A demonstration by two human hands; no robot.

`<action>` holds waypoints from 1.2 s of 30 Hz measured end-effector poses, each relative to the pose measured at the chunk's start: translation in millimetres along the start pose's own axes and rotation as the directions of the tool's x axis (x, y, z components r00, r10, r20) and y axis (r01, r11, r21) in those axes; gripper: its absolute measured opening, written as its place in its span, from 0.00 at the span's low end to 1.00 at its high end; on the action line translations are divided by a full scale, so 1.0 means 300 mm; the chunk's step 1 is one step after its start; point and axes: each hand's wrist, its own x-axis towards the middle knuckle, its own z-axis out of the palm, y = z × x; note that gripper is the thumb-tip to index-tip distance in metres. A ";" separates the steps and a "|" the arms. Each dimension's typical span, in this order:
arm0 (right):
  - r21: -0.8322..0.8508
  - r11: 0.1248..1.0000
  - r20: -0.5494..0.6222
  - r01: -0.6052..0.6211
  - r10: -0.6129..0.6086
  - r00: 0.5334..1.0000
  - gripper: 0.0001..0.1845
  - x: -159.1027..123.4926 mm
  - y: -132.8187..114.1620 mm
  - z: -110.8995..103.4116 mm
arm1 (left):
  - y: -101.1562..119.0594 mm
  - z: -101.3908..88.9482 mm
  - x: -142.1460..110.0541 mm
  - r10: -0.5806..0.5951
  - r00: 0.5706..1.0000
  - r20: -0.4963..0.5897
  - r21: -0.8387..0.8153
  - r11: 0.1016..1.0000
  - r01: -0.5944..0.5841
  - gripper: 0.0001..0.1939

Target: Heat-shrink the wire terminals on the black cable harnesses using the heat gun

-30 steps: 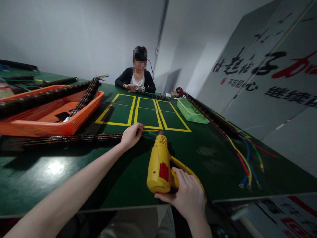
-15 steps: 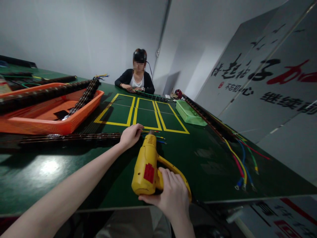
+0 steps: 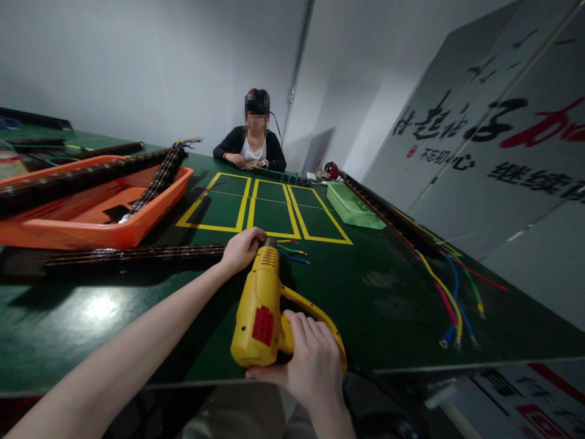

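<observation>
Head view. Right hand (image 3: 313, 360) wrapped round the handle of a yellow heat gun (image 3: 256, 317), nozzle just beside the left fingertips. Left hand (image 3: 241, 251) curled closed over the end of a dark bundle (image 3: 159, 257); coloured wires (image 3: 296, 260) fan out to its right. Judgement: angle hot air away from the fingers, sweep evenly, wires spread apart.

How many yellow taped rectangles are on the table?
3, side by side beyond the heat gun in the right hand: left rectangle, middle rectangle, right rectangle. The orange basket could hide others.
</observation>
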 end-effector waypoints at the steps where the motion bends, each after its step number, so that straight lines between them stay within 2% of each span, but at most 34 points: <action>1: 0.005 1.000 0.010 -0.003 0.003 1.000 0.52 -0.003 0.006 -0.003 | 0.002 -0.002 -0.001 0.011 1.000 0.003 0.008 1.000 -0.011 0.14; 5: -0.011 1.000 0.019 0.007 -0.006 1.000 0.52 -0.009 0.038 -0.015 | -0.001 -0.006 -0.005 0.124 0.992 0.024 0.054 0.991 -0.126 0.14; 8: -0.050 0.999 -0.008 0.011 -0.012 1.000 0.51 -0.007 0.064 -0.022 | -0.006 -0.011 -0.007 0.247 0.967 0.059 0.115 0.961 -0.253 0.13; 11: -0.072 0.997 -0.023 -0.026 0.024 0.999 0.51 -0.005 0.093 -0.028 | -0.002 -0.023 -0.009 0.313 0.940 0.135 0.194 0.922 -0.335 0.13; 14: -0.087 0.995 0.014 -0.051 0.052 0.999 0.50 -0.009 0.131 -0.036 | 0.009 -0.035 -0.011 0.326 0.920 0.217 0.288 0.879 -0.380 0.14; 16: -0.117 0.992 0.033 -0.052 0.057 0.998 0.49 -0.015 0.162 -0.041 | 0.015 -0.039 -0.014 0.330 0.914 0.235 0.346 0.851 -0.396 0.15; 19: -0.192 0.978 0.028 -0.087 0.094 0.995 0.49 -0.028 0.215 -0.046 | 0.015 -0.039 -0.017 0.309 0.919 0.244 0.431 0.814 -0.388 0.19; 24: -0.302 0.949 0.004 -0.097 0.102 0.995 0.47 -0.053 0.293 -0.056 | 0.006 -0.038 -0.018 0.234 0.926 0.296 0.516 0.776 -0.361 0.17; 26: -0.323 0.941 -0.015 -0.097 0.097 0.995 0.47 -0.060 0.309 -0.063 | 0.011 -0.045 -0.018 0.265 0.929 0.259 0.514 0.776 -0.365 0.17; 28: -0.323 0.943 -0.020 -0.080 0.078 0.997 0.47 -0.065 0.314 -0.072 | 0.025 -0.058 -0.016 0.299 0.937 0.178 0.498 0.794 -0.348 0.17; 32: -0.240 0.971 0.001 0.021 -0.021 1.000 0.46 -0.067 0.304 -0.092 | 0.082 -0.088 -0.017 0.354 0.934 0.039 0.482 0.813 -0.328 0.18; 34: -0.124 0.990 -0.050 0.072 -0.079 0.996 0.41 -0.060 0.289 -0.107 | 0.122 -0.097 -0.022 0.385 0.923 0.016 0.480 0.807 -0.345 0.20; 36: 0.005 0.996 -0.165 0.093 -0.091 0.982 0.32 -0.040 0.267 -0.126 | 0.166 -0.101 -0.031 0.417 0.909 0.006 0.467 0.803 -0.371 0.22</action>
